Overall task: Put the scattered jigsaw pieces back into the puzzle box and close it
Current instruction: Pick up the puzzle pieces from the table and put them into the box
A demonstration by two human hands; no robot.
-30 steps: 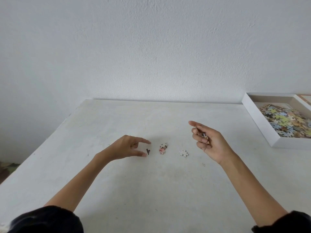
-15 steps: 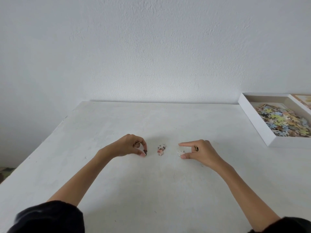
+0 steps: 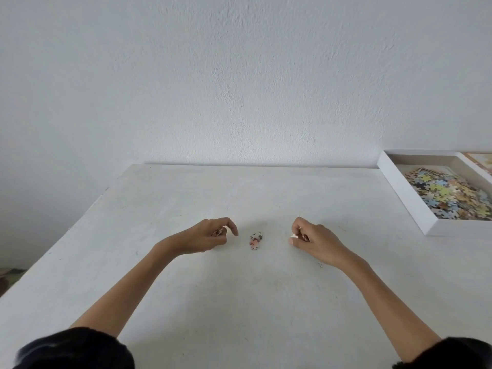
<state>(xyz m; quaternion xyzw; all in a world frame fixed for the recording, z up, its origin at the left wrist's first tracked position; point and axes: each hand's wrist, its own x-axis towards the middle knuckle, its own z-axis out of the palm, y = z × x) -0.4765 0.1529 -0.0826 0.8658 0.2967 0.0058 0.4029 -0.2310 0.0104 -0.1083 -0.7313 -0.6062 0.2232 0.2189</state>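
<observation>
Two hands (image 3: 210,237) (image 3: 314,241), two loose jigsaw pieces (image 3: 255,240) on one bench (image 3: 266,302), and one open puzzle box (image 3: 404,193).

White table (image 3: 239,302), two loose jigsaw pieces (image 3: 255,240), open puzzle box (image 3: 404,193)

We're getting one view only, head-worn wide-angle, looking forward and down across the white table (image 3: 239,302) toward the wall (image 3: 239,75). It's sitting near enough that both forearms are entering from the bottom corners. The puzzle box (image 3: 404,198) is getting clipped by the right edge.
</observation>
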